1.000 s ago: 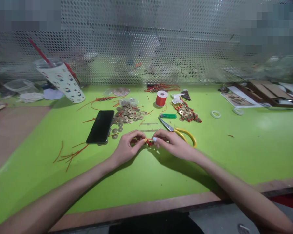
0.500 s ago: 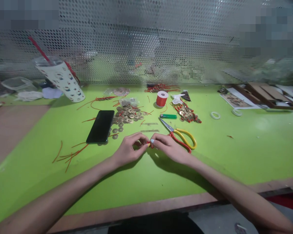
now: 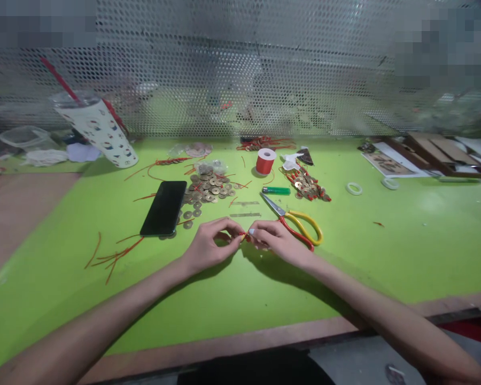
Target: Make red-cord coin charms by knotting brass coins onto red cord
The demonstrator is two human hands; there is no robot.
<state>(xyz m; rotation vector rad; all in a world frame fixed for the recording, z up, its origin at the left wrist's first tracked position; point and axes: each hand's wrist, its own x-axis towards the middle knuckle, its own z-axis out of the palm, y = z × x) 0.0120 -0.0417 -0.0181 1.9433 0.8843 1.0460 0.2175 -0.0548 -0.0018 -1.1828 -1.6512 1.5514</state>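
Note:
My left hand [image 3: 213, 243] and my right hand [image 3: 278, 241] meet fingertip to fingertip over the green table. Between them is a small piece of red cord [image 3: 246, 235], mostly hidden by the fingers; whether a coin is on it I cannot tell. Both hands are closed in a pinch on it. Scissors [image 3: 292, 219] with one yellow and one red handle lie just behind my right hand. Beyond my left hand is a pile of holed brass coins [image 3: 210, 186], with a black phone [image 3: 164, 208] beside it.
A spool of red cord [image 3: 265, 162], a green lighter [image 3: 276, 191] and corded coins [image 3: 309, 186] lie farther back. Cut cord ends [image 3: 118, 258] are scattered at left. A patterned cup [image 3: 98, 128] leans near the perforated metal screen [image 3: 192, 80]. Boxes [image 3: 444, 155] stand at right.
My right hand's fingers have shifted slightly around the red cord, and their lower fingers show more. My left hand stays nearly in place. The whole view has moved a little.

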